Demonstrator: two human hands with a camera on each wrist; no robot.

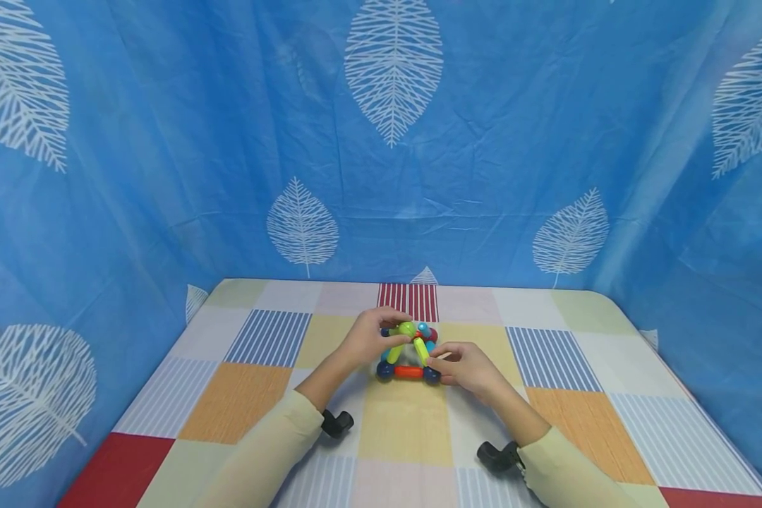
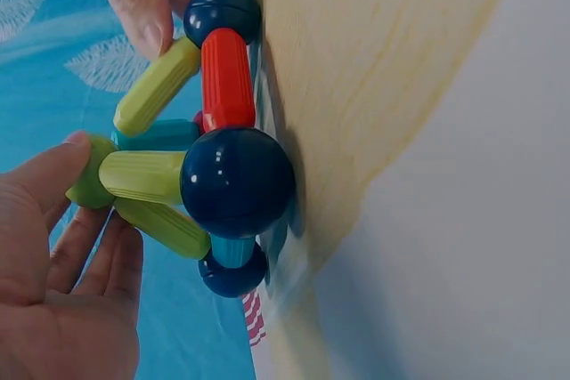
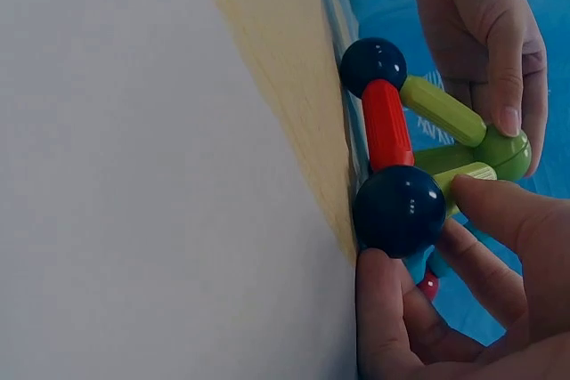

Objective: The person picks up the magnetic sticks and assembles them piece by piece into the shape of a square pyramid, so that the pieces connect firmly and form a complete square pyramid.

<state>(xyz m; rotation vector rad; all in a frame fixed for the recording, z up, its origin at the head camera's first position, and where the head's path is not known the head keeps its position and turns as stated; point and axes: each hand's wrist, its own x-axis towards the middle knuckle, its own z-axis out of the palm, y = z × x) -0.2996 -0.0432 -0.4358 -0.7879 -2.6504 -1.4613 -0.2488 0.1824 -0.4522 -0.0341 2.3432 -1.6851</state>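
A small frame of toy rods and balls stands on the table. My left hand (image 1: 370, 337) pinches the green ball (image 3: 506, 154) at its top between thumb and fingers. My right hand (image 1: 471, 368) holds a lime rod (image 2: 158, 86) at the near right corner, fingers beside the navy ball (image 3: 399, 211) there. That rod's upper end is slightly apart from the green ball in the left wrist view. Another lime rod (image 2: 142, 175) runs from the green ball to the near left navy ball (image 2: 237, 182). A red rod (image 1: 409, 372) joins the two near navy balls along the base.
Behind the frame are a dark red ball (image 1: 432, 335) and a light blue piece (image 1: 424, 329). A patchwork cloth (image 1: 406, 437) covers the table. Blue leaf-print curtains (image 1: 482, 141) enclose the back and sides. Black wrist mounts (image 1: 338, 425) sit by both sleeves.
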